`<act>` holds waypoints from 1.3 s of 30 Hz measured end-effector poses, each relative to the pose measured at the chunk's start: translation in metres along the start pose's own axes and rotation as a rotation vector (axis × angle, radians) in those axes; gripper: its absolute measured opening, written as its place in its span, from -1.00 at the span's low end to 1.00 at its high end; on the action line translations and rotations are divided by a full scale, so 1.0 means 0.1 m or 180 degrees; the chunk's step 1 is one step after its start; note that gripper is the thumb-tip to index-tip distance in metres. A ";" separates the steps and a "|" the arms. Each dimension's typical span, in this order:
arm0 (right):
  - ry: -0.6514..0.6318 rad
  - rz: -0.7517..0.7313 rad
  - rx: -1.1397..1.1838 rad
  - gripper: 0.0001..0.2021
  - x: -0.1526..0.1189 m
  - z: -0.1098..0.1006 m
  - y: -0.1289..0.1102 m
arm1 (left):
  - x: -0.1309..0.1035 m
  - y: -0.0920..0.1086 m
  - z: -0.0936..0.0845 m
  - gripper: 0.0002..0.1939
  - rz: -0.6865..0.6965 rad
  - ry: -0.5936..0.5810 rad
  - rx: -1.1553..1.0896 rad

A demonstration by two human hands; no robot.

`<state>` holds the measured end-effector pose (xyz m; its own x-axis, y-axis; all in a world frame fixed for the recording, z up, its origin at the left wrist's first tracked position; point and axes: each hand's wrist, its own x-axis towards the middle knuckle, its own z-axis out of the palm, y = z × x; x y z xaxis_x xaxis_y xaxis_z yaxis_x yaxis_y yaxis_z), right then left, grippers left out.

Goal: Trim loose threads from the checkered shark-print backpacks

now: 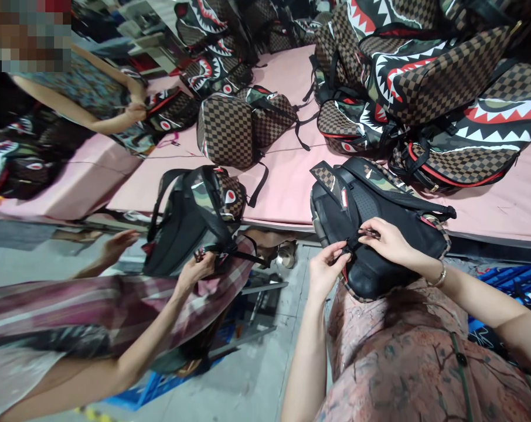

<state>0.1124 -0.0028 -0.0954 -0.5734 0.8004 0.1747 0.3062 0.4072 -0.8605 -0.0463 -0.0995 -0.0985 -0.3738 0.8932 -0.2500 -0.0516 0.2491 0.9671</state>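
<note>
A black backpack (397, 258) leans from the edge of the pink table onto my lap, its padded back panel facing me. Brown checks and camouflage show along its sides. Low on the panel, my left hand (324, 271) pinches a black strap (352, 243) between thumb and fingertips. Just to the right, my right hand (389, 241) is closed, fingertips pinched at the same strap; the small dark part between them is partly hidden. The checked shoulder strap (329, 180), with a red label, lies over the upper left of the backpack.
Shark-mouth backpacks (428, 88) are piled at the back right of the pink table (287, 202). At left, a co-worker's hand (197, 269) holds another backpack (173, 234). A second person stands across the table. Blue crates (507, 281) sit at right.
</note>
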 end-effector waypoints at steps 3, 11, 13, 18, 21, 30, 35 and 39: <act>-0.0092 -0.0286 -0.0671 -0.80 -0.05 -0.13 0.00 | 0.01 -0.04 0.02 -0.65 0.0095 0.0057 0.0063; -0.0213 -0.1443 -0.1965 -0.79 -0.04 -0.23 -0.03 | 0.02 -0.15 0.01 -0.67 0.0445 0.0153 0.0425; -0.0327 -0.1625 -0.2233 -0.80 0.00 -0.25 -0.09 | 0.02 -0.16 0.01 -0.66 0.0444 0.0164 0.0464; -0.0689 -0.1791 -0.2474 -0.81 0.08 -0.28 -0.20 | 0.03 -0.18 0.00 -0.66 0.0523 0.0140 0.0679; -0.0816 -0.1853 -0.2506 -0.81 0.11 -0.27 -0.22 | 0.02 -0.18 0.00 -0.65 0.0530 0.0134 0.0747; -0.0903 -0.1776 -0.2387 -0.81 0.15 -0.26 -0.25 | 0.00 -0.15 0.01 -0.66 0.0502 0.0125 0.0643; -0.0598 -0.1172 -0.1438 -0.87 0.11 -0.21 -0.22 | -0.01 -0.13 0.03 -0.67 0.0460 0.0175 0.0377; -0.0782 -0.0449 -0.0375 -0.65 0.04 0.01 -0.20 | -0.09 -0.09 -0.02 -0.67 0.0525 0.0096 0.0102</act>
<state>0.1033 -0.0076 -0.0781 -0.7788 0.6078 0.1552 0.2883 0.5666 -0.7719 -0.0439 -0.1103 -0.1048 -0.4023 0.9114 -0.0859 0.0420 0.1121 0.9928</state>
